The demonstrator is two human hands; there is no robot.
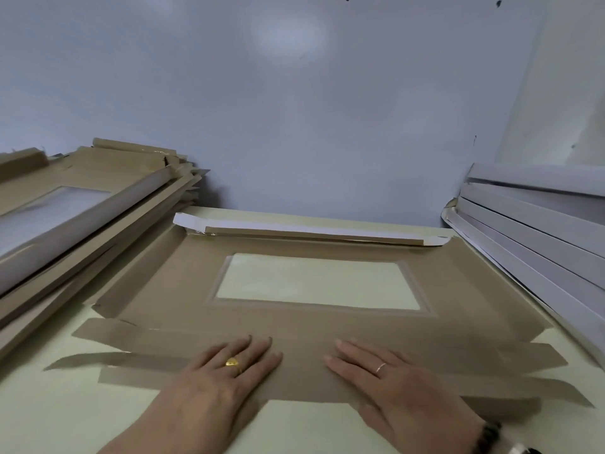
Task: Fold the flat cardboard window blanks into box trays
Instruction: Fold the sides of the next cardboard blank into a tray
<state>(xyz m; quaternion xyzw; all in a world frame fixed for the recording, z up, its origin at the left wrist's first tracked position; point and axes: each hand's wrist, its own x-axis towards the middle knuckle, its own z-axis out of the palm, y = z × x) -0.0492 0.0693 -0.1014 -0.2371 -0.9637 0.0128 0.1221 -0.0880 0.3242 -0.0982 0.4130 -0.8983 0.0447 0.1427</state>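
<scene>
Blank [304,326] flat on worktop [49,407], far flap already turned up; left hand [226,371] and right hand [393,378], fingers straight and released, press its near flap, likely the next to lift and crease.

The single head view looks forward and steeply down from just above and behind the left hand [226,385] and right hand [402,388], close to the worktop [49,407]. Beyond the hands it faces the wall [294,126], wide-angle, edges bowed.
</scene>
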